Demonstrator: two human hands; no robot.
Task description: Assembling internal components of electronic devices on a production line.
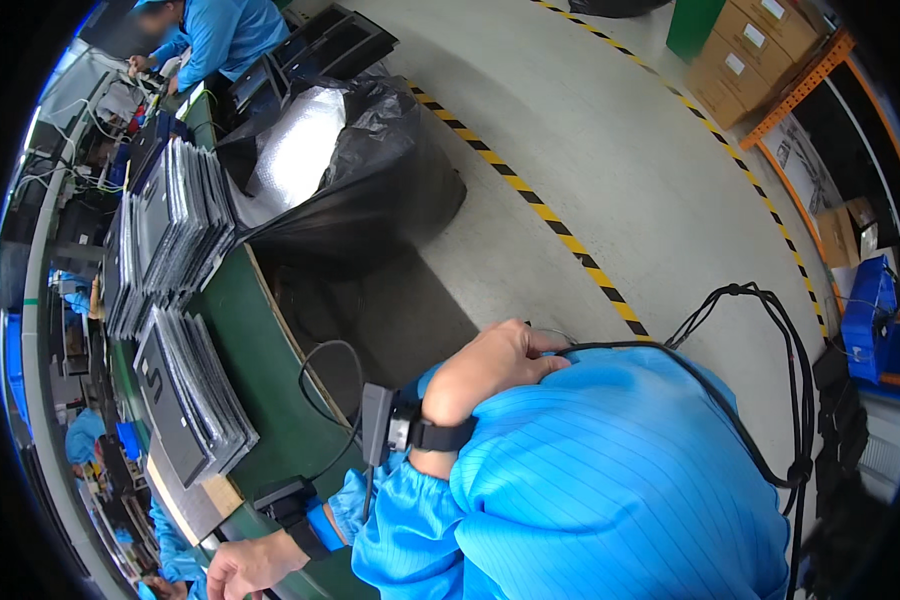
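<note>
Two hands in frame, both the wearer's own, blue sleeves. Lower left: left hand (242,568) at the bottom edge, fingers loosely curled, holding nothing I can see; fingertips cut off by the frame, so grip can't be fully told. It rests at the near end of the green bench (270,400), black wrist device (288,500) strapped on. Centre: right hand (495,360) raised onto the wearer's own blue-clad shoulder or chest, fingers curled down over a black cable (660,350) that runs right to a bundle at the right edge; looks like a loose grip on the cable, not a clear pinch. Second black wrist unit (382,425) on that arm. Nearest work items: leaning stack of flat grey panels (195,400), up and left of the left hand, long axis running from lower right toward upper left along the bench; left hand is clearly the nearer one. Further up, second panel stack (170,230), then black bag (340,160) with silver lining, another worker (215,35) at top left, cardboard boxes (760,50) top right.
</note>
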